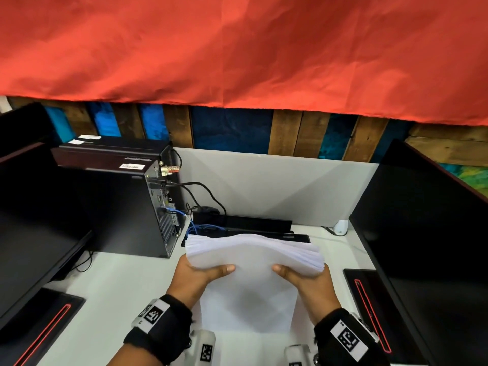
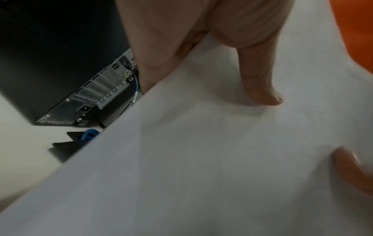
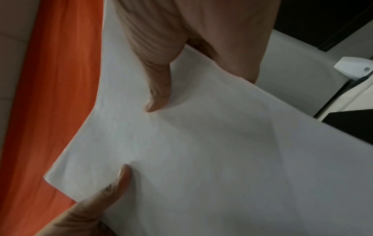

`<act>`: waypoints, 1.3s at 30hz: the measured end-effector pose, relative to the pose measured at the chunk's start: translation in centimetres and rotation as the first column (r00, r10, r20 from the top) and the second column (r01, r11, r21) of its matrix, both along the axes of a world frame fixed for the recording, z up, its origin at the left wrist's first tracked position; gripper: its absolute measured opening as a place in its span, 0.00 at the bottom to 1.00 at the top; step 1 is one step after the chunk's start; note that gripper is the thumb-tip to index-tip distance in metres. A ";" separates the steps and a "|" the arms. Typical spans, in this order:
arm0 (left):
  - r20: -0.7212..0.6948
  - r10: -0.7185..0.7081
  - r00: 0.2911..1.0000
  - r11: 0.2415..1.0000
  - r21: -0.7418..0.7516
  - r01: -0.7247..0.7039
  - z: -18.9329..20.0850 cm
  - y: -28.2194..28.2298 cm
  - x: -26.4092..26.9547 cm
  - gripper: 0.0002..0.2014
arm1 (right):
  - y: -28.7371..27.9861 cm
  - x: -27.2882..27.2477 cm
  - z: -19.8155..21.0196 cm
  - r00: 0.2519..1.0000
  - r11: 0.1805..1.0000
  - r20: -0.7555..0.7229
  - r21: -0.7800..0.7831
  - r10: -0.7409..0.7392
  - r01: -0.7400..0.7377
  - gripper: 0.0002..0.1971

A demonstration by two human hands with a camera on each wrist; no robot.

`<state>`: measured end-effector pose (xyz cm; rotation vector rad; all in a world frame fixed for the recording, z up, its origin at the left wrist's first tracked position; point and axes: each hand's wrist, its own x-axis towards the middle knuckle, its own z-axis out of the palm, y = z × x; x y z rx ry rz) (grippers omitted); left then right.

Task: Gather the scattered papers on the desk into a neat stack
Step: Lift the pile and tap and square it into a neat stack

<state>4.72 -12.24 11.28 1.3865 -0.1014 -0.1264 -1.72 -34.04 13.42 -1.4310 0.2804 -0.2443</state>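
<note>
From the head camera I see the stack of papers [image 1: 250, 262] held upright on the white desk [image 1: 126, 281], just right of the computer tower [image 1: 132, 207]: plain white sheets, top edges fanned and bowed. My left hand [image 1: 195, 278] and right hand [image 1: 311, 283] clamp its two sides, thumbs across the front. The left wrist view shows a thumb pressing blank, slightly buckled paper [image 2: 201, 159]. The right wrist view shows the same grip on unmarked sheets [image 3: 201, 159].

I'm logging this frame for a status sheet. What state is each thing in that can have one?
Paper stack: held upright on edge, top edges fanned, not yet squared.
Left hand: grips the stack's left side.
Right hand: grips the stack's right side.
Computer tower: standing, cables plugged in at the rear.
Right monitor: screen dark.
</note>
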 end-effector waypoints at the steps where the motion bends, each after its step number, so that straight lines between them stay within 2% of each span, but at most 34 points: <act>1: 0.021 0.003 1.000 1.000 -0.001 -0.003 0.5 0.0 0.0 0.24 | 0.0 0.0 0.5 1.000 1.000 0.017 0.001 -0.011 0.011 0.17; 5: 0.074 0.023 0.997 1.000 -0.019 -0.022 1.4 0.0 -0.3 0.23 | 0.1 -0.3 1.3 0.996 1.000 0.085 -0.021 -0.010 0.011 0.14; 12: 0.010 0.041 0.999 0.999 0.024 -0.041 0.1 -0.3 -0.9 0.21 | 0.6 -0.5 -0.3 0.999 0.999 0.008 -0.029 -0.039 0.039 0.12; 18: 0.062 0.048 0.997 0.999 -0.010 -0.048 2.0 -0.4 -0.2 0.22 | 0.8 -0.5 1.2 0.993 0.998 0.100 -0.023 -0.056 0.058 0.11; 21: 0.058 0.055 0.997 0.998 -0.002 -0.055 1.8 -0.2 -0.1 0.23 | 1.1 -0.7 1.0 0.979 0.986 0.172 -0.113 -0.105 0.126 0.20; 24: 0.046 0.066 0.997 0.998 -0.005 -0.066 1.4 0.0 0.0 0.26 | 1.9 -1.2 0.7 0.922 0.932 0.349 -0.247 -0.169 0.264 0.29; 26: 0.040 0.051 0.998 0.999 -0.009 -0.051 1.0 0.1 0.2 0.29 | 2.4 -1.5 0.6 0.892 0.824 0.441 -0.468 -0.096 0.320 0.29; 28: 0.018 0.029 0.999 0.999 -0.014 -0.029 0.6 0.3 0.3 0.33 | 2.4 -1.4 0.4 0.910 0.769 0.411 -0.566 -0.049 0.297 0.24; 30: -0.018 0.000 1.000 1.000 -0.015 0.000 0.0 0.4 0.3 0.34 | 2.4 -1.2 0.2 0.927 0.787 0.370 -0.551 -0.067 0.277 0.20; 32: -0.041 -0.032 0.999 0.999 -0.021 0.031 -0.6 0.4 0.3 0.34 | 2.5 -1.2 0.0 0.923 0.764 0.380 -0.577 -0.062 0.289 0.17; 34: -0.047 -0.050 0.998 0.998 -0.032 0.049 -1.0 0.5 0.4 0.36 | 2.4 -1.1 -0.1 0.923 0.761 0.379 -0.582 -0.059 0.287 0.17; 37: -0.056 -0.089 0.994 0.995 -0.037 0.087 -1.2 0.4 0.3 0.38 | 2.3 -0.7 0.3 0.919 0.814 0.359 -0.479 -0.160 0.329 0.18; 39: -0.047 -0.101 0.994 0.994 -0.040 0.099 -1.3 0.4 0.2 0.38 | 2.5 -0.8 0.6 0.920 0.784 0.374 -0.534 -0.118 0.317 0.17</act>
